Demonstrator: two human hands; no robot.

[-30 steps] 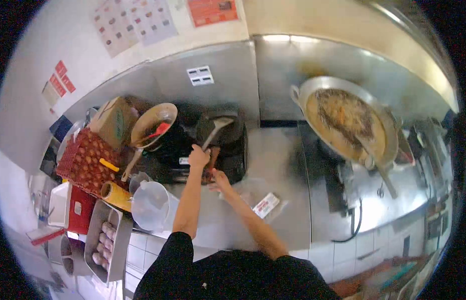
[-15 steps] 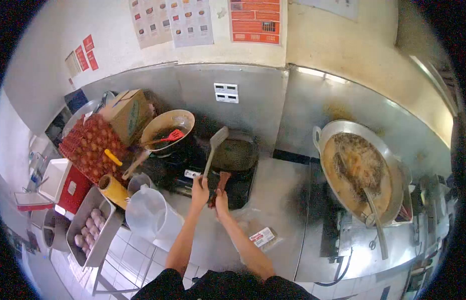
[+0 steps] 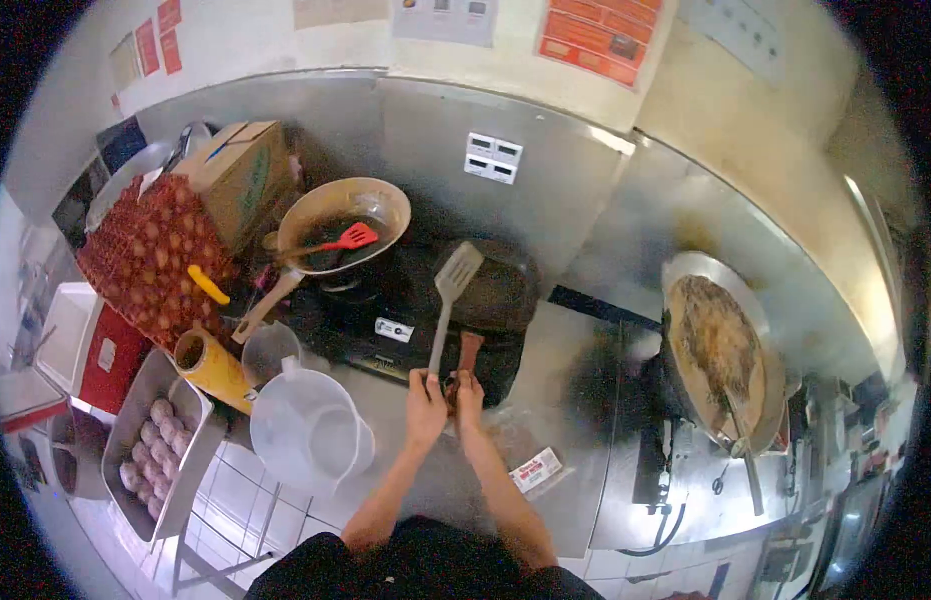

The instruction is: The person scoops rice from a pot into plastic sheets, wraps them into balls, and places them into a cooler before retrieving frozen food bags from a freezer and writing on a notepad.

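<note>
My left hand [image 3: 425,408] is closed round the handle of a slotted turner [image 3: 455,272], whose grey blade points up and away over the stove. Right beside it, my right hand [image 3: 466,402] grips the brown handle [image 3: 471,350] of a dark square frying pan [image 3: 497,290]. The pan rests on the black stove [image 3: 335,325], its inside dim. Near my right forearm lies a clear plastic packet [image 3: 535,470] with a red and white label.
To the left are a tan pan [image 3: 395,195] with a red spatula [image 3: 355,237], a clear jug [image 3: 285,440], a yellow container [image 3: 210,365], a tray [image 3: 207,425] of round balls and a red net sack [image 3: 145,255]. A large wok [image 3: 770,400] holds bubbling oil at right.
My view has turned and tilted down, so the wok sits further right. Both hands keep their holds and are closer together, with the turner still raised.
</note>
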